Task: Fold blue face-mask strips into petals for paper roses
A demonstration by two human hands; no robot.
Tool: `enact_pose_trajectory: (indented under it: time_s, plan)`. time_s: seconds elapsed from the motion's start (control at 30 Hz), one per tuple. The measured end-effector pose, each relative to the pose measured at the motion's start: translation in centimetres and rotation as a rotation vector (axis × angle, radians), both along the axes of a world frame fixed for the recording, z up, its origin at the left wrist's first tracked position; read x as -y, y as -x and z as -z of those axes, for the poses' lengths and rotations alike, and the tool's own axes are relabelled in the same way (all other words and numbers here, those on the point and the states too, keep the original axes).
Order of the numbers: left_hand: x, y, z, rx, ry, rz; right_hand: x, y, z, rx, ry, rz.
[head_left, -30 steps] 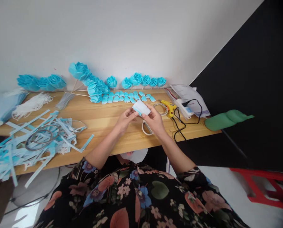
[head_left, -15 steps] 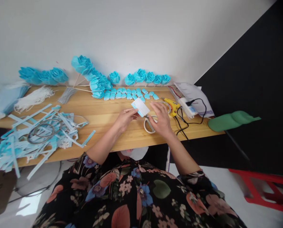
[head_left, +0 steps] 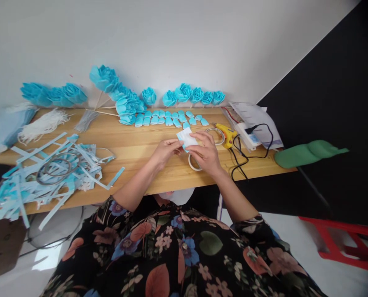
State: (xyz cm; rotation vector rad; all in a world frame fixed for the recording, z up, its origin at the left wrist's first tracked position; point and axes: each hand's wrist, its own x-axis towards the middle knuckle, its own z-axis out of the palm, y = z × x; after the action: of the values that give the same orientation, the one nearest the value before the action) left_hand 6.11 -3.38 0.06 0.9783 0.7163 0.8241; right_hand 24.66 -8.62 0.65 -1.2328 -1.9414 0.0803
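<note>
Over the middle of the wooden table (head_left: 134, 144), my left hand (head_left: 165, 150) and my right hand (head_left: 206, 152) both pinch a small white and light-blue piece of mask fabric (head_left: 186, 138), which looks folded between the fingers. Scissors with pale handles (head_left: 193, 163) lie on the table just under my right hand. A row of small folded blue pieces (head_left: 168, 120) lies just beyond the hands.
Blue fabric flowers on sticks (head_left: 184, 95) line the wall. A heap of cut blue strips and wire rings (head_left: 48, 169) covers the left. White elastic loops (head_left: 41, 126) lie far left. A tape ring (head_left: 216, 135), yellow glue gun (head_left: 228, 136) and cables (head_left: 242, 159) sit right.
My right hand was lowered toward the scissors half a second ago; it has come back up and pinches the fabric piece with the left hand. The piece now looks more folded.
</note>
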Motion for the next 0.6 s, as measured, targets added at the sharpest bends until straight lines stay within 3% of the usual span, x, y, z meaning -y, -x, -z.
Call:
enact_pose_trajectory:
  time_s: [0.23, 0.47, 0.6]
  plan:
    - [0.1, -0.1, -0.2, -0.196, -0.216, -0.128, 0.4, 1.3, 0.1, -0.267, 0.061, 0.085]
    - [0.1, -0.1, 0.1, -0.236, -0.264, -0.083, -0.5, 1.6, 1.3, -0.711, 0.396, 0.139]
    - [0.1, -0.1, 0.2, -0.266, -0.286, -0.082, -0.7, 1.7, 1.5, -0.793, 0.437, 0.119]
